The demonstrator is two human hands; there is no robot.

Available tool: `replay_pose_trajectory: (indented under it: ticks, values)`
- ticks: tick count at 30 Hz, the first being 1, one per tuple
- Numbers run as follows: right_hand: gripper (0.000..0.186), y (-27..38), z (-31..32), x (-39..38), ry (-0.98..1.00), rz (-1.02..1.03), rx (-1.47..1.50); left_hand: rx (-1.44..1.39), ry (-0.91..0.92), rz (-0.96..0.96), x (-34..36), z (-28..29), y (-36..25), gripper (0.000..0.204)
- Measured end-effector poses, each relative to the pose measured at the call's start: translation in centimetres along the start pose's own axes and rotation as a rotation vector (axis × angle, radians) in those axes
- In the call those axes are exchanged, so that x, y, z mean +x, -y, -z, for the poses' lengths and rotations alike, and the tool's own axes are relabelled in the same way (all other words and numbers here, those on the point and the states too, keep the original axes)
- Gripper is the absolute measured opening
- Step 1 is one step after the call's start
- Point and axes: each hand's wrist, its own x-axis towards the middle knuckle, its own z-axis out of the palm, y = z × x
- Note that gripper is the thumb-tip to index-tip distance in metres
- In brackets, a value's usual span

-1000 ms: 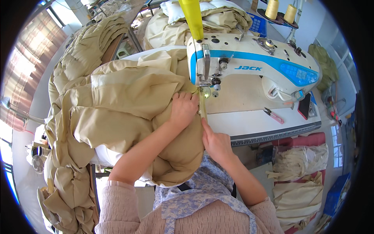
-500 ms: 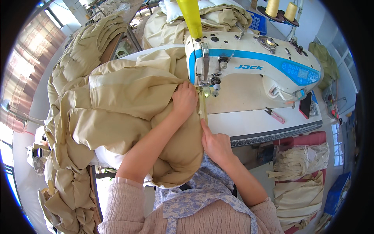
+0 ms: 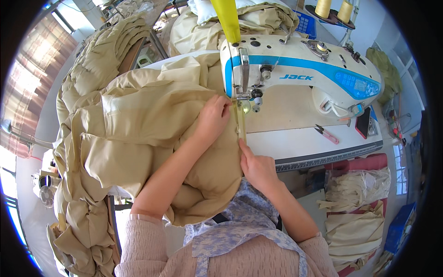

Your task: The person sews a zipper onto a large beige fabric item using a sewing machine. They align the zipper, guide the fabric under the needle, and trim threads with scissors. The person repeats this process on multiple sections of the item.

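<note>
A large padded piece of tan fabric (image 3: 138,115) lies bunched to the left of a white and blue sewing machine (image 3: 295,69) and hangs over the table's front. My left hand (image 3: 213,120) rests on it close to the needle area, fingers curled and gripping the fabric by its edge. Along that edge runs a narrow lighter strip (image 3: 242,124), leading toward the presser foot. Lower on the strip, my right hand (image 3: 259,170) pinches it, index finger stretched along it and the other fingers folded under. The needle itself is too small to make out.
Pink-handled thread snips (image 3: 328,135) and a dark phone (image 3: 363,123) lie on the table (image 3: 290,145) at right. Yellow thread cones (image 3: 345,13) stand behind. More tan padded pieces (image 3: 108,51) are piled at left. Below right lie bundled fabric strips (image 3: 357,189) and a blue crate (image 3: 399,231).
My left hand has shifted slightly left, its fingers more curled. The fabric has slid a little, its front fold hanging lower and covering a white patch. My right hand stays nearly in place.
</note>
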Motion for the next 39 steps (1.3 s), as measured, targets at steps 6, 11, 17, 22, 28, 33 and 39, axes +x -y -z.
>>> replay_pose_trajectory:
  ticks: [6,11,17,22,28,33,39]
  values:
    - [0.045,-0.6,-0.1,-0.2,-0.038,-0.094,0.209,-0.009,0.194,-0.001,-3.9,2.3,-2.4,0.018]
    - [0.045,-0.9,-0.4,-0.4,0.004,-0.216,0.497,-0.074,0.219,0.071,-3.3,1.7,-3.1,0.02]
    - [0.045,0.1,0.6,-0.1,0.054,-0.275,0.578,-0.114,0.242,0.111,-3.4,1.3,-2.2,0.017]
    - [0.044,-0.3,-0.1,-0.3,0.009,-0.224,0.494,-0.181,0.264,0.124,-3.2,1.4,-2.5,0.016]
    - [0.045,0.3,0.5,-0.2,0.032,-0.278,0.561,-0.092,0.22,-0.09,-3.4,1.4,-1.4,0.016]
    - [0.047,-0.1,-0.6,-0.3,-0.05,-0.079,0.171,-0.029,0.125,-0.074,-3.7,0.2,-1.7,0.011]
    - [0.046,0.3,-0.6,-0.2,-0.058,-0.021,0.107,0.082,0.017,-0.068,-3.4,-0.6,-1.4,0.009]
